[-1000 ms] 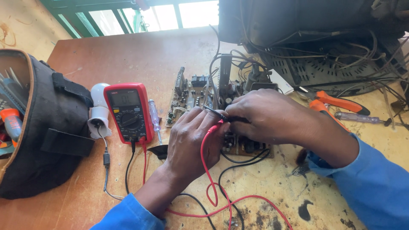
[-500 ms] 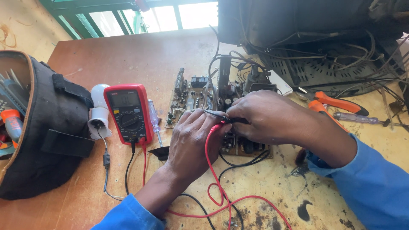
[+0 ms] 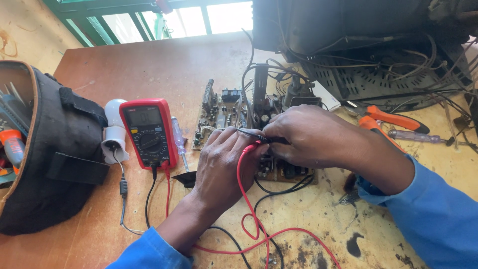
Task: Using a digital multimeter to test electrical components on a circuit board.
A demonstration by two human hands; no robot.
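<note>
Hands: two, both mine, meeting over the circuit board (image 3: 226, 112) in the middle of the desk (image 3: 149, 65).
Left hand (image 3: 224, 167): fingers curled round the red probe lead (image 3: 244, 194), pinching it near the tip.
Right hand (image 3: 308, 134): closed on the black probe (image 3: 254, 133), its tip pointing toward my left fingers.
Leads: two, one red and one black (image 3: 271, 189), looping loosely on the desk toward me.
Circuit board: one, greenish-brown, crowded with small parts and a tall black block, lying flat; my hands cover its near half.
Multimeter (image 3: 148, 132): one, red case, grey screen, round black dial, just left of the board, both leads plugged into its lower edge.
Screwdriver (image 3: 178, 142): one, clear handle, between meter and board.
Bulb in socket (image 3: 114, 132): one, white, touching the meter's left side.
Tool bag (image 3: 50, 149): one, black with tan trim, at far left, open.
Pliers (image 3: 386, 119): one pair, orange handles, right of the board.
Television chassis (image 3: 358, 45): one, dark, wires trailing, at the back right.
</note>
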